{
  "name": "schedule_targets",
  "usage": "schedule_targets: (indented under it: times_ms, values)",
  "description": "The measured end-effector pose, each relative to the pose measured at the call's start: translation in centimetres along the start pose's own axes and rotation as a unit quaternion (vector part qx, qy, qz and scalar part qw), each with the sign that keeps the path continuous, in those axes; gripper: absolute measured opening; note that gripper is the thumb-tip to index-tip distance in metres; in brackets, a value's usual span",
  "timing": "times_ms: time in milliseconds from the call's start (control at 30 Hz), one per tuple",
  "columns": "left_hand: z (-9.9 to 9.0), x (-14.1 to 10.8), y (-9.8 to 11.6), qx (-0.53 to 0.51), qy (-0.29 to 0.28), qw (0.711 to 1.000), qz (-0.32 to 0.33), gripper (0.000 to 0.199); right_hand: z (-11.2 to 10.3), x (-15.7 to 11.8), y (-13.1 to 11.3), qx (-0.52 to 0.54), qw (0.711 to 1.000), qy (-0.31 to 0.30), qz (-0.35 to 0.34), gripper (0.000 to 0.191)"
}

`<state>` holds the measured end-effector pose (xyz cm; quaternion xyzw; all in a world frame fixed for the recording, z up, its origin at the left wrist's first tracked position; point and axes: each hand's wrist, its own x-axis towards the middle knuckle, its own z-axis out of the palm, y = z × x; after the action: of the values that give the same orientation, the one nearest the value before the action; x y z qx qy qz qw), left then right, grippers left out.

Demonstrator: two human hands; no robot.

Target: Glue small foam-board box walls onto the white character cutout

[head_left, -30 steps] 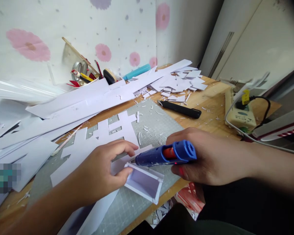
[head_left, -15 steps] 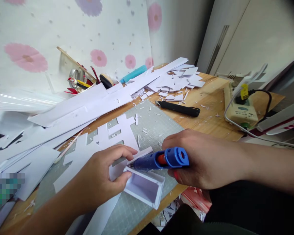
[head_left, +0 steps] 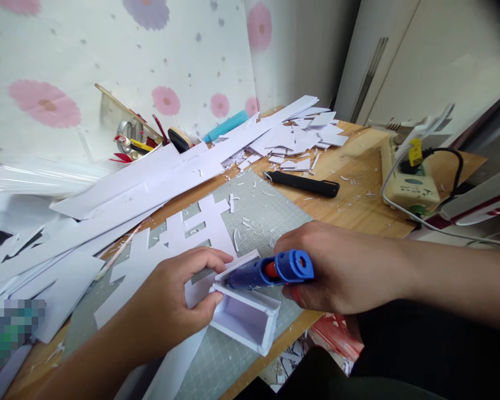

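Observation:
A small open box of white foam board [head_left: 246, 321] lies on the grey-green cutting mat [head_left: 275, 214]. My left hand [head_left: 187, 283] pinches its left end, thumb at the near wall and fingers at a raised white strip [head_left: 245, 259] along the far side. In my right hand [head_left: 320, 272] is a blue glue gun [head_left: 256, 273], tilted so its nozzle meets the corner beside my left fingertips. The handle is hidden behind my palm. Under and behind my left hand is a white sheet with cut-out notches [head_left: 210, 214].
A black utility knife [head_left: 302, 184] lies beyond the mat, near a heap of white offcuts [head_left: 291, 139]. Long white board strips [head_left: 158, 189] cover the left side. A power strip [head_left: 408, 180] with plugged cords stands at right. A teal tube [head_left: 225, 126] lies by the wall.
The rear of the glue gun and my right hand have shifted slightly left, with the nozzle still in the corner. My left hand and the box keep their places.

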<state>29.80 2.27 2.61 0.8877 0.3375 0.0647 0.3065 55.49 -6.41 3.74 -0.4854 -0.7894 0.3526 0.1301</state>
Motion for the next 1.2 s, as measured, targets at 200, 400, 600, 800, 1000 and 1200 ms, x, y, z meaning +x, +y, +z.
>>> schedule_targets:
  times_ms: [200, 400, 600, 800, 1000, 1200]
  values:
    - [-0.1, 0.0, -0.1, 0.006, -0.004, 1.0, -0.004, 0.022, 0.1, -0.1, 0.2, 0.014, 1.0, 0.017, -0.014, 0.01]
    - [-0.3, 0.2, 0.0, 0.053, -0.008, 0.999, -0.012, 0.029, -0.8, -0.9, 0.6, 0.122, 0.99, 0.066, -0.023, 0.015]
    - [-0.3, 0.1, -0.1, 0.049, 0.002, 0.998, -0.028, 0.022, -1.1, -1.3, 1.7, 0.206, 0.971, 0.105, -0.063, 0.008]
    - [-0.2, 0.0, -0.2, -0.002, -0.016, 0.999, -0.038, 0.019, -1.1, -1.1, 2.4, 0.291, 0.949, 0.114, -0.035, 0.009]
    - [-0.2, 0.2, -0.2, -0.017, -0.029, 0.998, -0.048, 0.018, -1.0, -0.8, 2.6, 0.346, 0.929, 0.13, -0.018, 0.011]
    - [-0.2, 0.3, 0.2, -0.021, -0.032, 0.998, -0.052, 0.015, -1.1, -0.7, 2.7, 0.35, 0.927, 0.131, -0.032, 0.011]
